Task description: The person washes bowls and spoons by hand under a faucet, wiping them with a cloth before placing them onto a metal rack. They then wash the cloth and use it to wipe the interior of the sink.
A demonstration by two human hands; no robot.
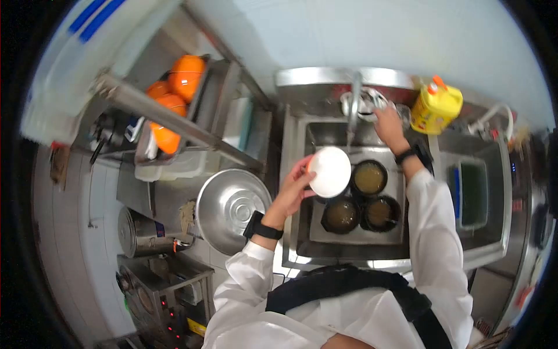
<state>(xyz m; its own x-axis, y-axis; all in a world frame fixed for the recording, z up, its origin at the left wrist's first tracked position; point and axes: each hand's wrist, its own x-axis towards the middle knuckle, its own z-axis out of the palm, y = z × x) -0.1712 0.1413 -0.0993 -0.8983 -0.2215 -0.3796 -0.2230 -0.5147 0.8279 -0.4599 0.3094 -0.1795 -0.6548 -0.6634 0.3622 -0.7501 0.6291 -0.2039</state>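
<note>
My left hand (299, 185) is closed on the rim of a white bowl (330, 172), held over the left part of the metal sink (299, 232). Behind the sink, my right hand (389, 124) reaches to the ledge, at a small container (367, 104) with something whitish in it; its fingertips are too small and blurred to tell what they hold. Three dark bowls (369, 177) with cloudy liquid stand in the sink below the white bowl. The faucet (354, 107) comes down between my hands.
A yellow jug (437, 106) stands on the ledge at the right. Beside the sink lies a large steel basin (233, 210). Orange bowls (186, 78) sit on the upper left rack. The right-hand sink holds a clear tub (472, 195).
</note>
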